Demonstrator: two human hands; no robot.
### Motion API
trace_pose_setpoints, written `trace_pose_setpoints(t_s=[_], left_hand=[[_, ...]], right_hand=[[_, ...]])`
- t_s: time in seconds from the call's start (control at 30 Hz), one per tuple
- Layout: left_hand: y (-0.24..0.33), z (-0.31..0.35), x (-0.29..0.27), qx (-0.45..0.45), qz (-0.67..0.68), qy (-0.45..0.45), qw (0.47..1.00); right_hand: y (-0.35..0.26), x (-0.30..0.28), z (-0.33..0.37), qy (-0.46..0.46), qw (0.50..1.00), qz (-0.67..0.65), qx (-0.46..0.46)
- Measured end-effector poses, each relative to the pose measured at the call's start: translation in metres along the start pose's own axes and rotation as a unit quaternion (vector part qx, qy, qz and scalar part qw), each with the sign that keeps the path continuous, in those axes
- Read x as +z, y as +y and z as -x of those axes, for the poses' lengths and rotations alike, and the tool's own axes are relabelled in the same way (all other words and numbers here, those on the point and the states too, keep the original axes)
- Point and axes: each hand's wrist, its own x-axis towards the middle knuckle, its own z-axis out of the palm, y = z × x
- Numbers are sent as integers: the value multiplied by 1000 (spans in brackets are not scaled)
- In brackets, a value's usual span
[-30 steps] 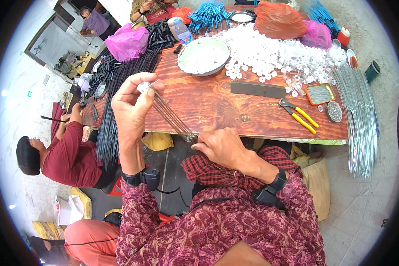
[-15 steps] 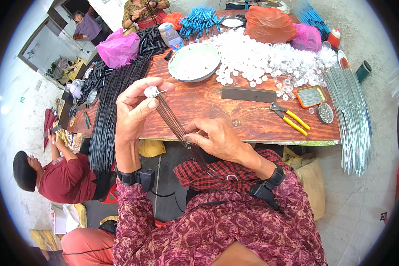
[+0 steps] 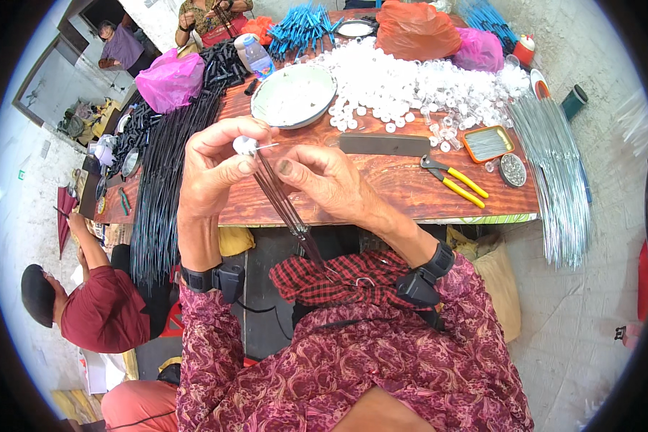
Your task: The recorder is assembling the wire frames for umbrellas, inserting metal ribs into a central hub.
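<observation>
My left hand (image 3: 212, 173) is raised over the near table edge, pinching a small white round plastic hub (image 3: 244, 146) between thumb and fingers. A thin pale pin or wire end sticks out of the hub to the right. From it a bundle of thin dark metal ribs (image 3: 279, 205) slants down to the right, toward a red-and-black checked cloth (image 3: 338, 281) on my lap. Close beside the ribs' upper part is my right hand (image 3: 327, 180), its fingers curled and the thumb bent in. What its fingertips grip, if anything, is hidden.
On the wooden table are a white basin (image 3: 295, 97), heaped white plastic rings (image 3: 396, 79), a dark flat bar (image 3: 384, 145), yellow-handled pincers (image 3: 457, 180) and an orange tray of pins (image 3: 488, 144). Silver wires (image 3: 554, 180) overhang right, black rods (image 3: 173, 173) left. A co-worker (image 3: 104, 309) sits left.
My right hand has moved up from the lower part of the ribs to near the hub. The left hand still holds the hub. The whole view has shifted slightly.
</observation>
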Motion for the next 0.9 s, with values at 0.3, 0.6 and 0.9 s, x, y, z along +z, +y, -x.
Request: trace_pose_setpoints(t_s=[0.3,0.6,0.9], left_hand=[[8,-2,11,-44,-4,11,999],[26,-9,10,-108,-37,-42,993],[5,-11,18,-105,1,36,994]], right_hand=[[2,0,-10,0,992,-119,37],[-18,-6,-14,-83,979,-188,9],[-3,-15,-16,-48,998,-43,11]])
